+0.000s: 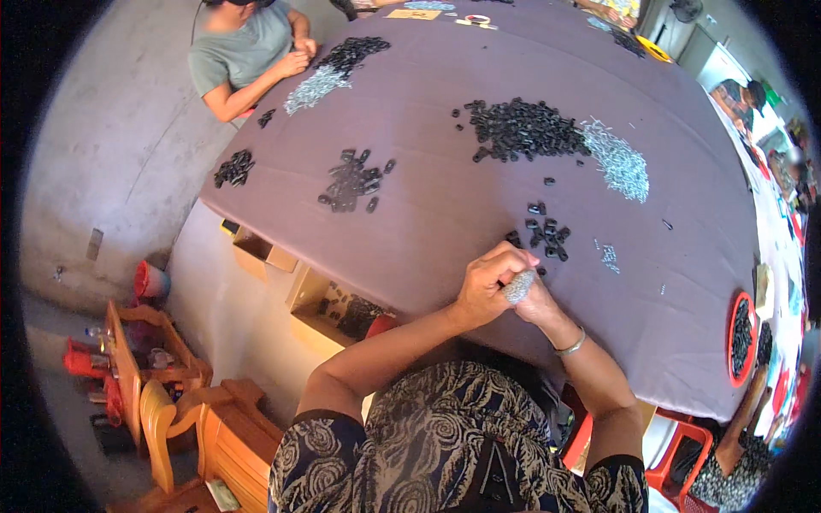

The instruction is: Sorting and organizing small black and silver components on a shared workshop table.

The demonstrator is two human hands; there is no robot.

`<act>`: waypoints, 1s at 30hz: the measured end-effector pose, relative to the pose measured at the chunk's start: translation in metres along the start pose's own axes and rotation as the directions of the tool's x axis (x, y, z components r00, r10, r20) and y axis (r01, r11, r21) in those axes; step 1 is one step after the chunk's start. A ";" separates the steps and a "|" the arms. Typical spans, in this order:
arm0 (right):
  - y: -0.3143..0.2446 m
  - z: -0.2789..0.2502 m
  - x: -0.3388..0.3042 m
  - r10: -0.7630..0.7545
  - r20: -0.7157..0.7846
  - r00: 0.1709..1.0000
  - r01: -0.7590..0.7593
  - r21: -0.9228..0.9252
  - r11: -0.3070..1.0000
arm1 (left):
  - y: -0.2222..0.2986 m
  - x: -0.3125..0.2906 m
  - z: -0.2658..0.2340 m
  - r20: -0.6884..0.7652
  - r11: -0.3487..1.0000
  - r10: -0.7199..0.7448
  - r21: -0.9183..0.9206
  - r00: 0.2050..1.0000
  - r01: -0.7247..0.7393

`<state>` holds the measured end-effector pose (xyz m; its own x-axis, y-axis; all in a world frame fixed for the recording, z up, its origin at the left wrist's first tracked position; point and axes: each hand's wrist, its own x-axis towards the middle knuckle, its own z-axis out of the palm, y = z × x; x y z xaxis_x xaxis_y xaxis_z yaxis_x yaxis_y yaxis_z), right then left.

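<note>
My left hand (489,280) and my right hand (535,301) meet above the near edge of the cloth-covered table (410,231). The fingers of both are bent and pressed together; whatever they pinch is too small or hidden. A grey, rough-textured oval (517,287), perhaps a wrap on a digit, shows between them. Just beyond lies a loose group of small black parts (547,231), some close to my left fingers. To its right is a little cluster of thin silvery pins (610,258). A bracelet (573,342) circles my right wrist.
Farther off are a large heap of black parts (526,128) and a pile of silvery pins (616,158). Another black group (352,181) lies left. A red-rimmed bowl (741,338) holds black parts. An open box (321,312) sits below the table's left edge. A co-worker (248,56) works far left.
</note>
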<state>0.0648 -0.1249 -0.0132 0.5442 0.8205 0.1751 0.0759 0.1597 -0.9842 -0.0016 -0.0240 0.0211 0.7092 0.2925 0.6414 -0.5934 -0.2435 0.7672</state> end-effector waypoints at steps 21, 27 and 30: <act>-0.037 0.003 0.010 0.285 0.010 0.958 -0.272 0.339 0.901 | 0.002 -0.013 -0.003 -0.037 0.996 -0.082 0.023 0.996 0.083; -0.037 -0.011 0.007 0.341 0.126 0.931 -0.361 0.440 0.822 | -0.001 -0.008 -0.010 0.021 0.973 -0.035 0.229 0.999 0.029; -0.037 -0.013 0.007 0.326 0.116 0.938 -0.342 0.453 0.823 | -0.002 -0.006 -0.010 0.050 0.972 -0.025 0.233 0.998 0.013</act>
<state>0.0764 -0.1327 0.0244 0.4383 0.8856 -0.1534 -0.5021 0.0997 -0.8590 -0.0088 -0.0157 0.0155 0.7420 0.2522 0.6212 -0.4793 -0.4483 0.7545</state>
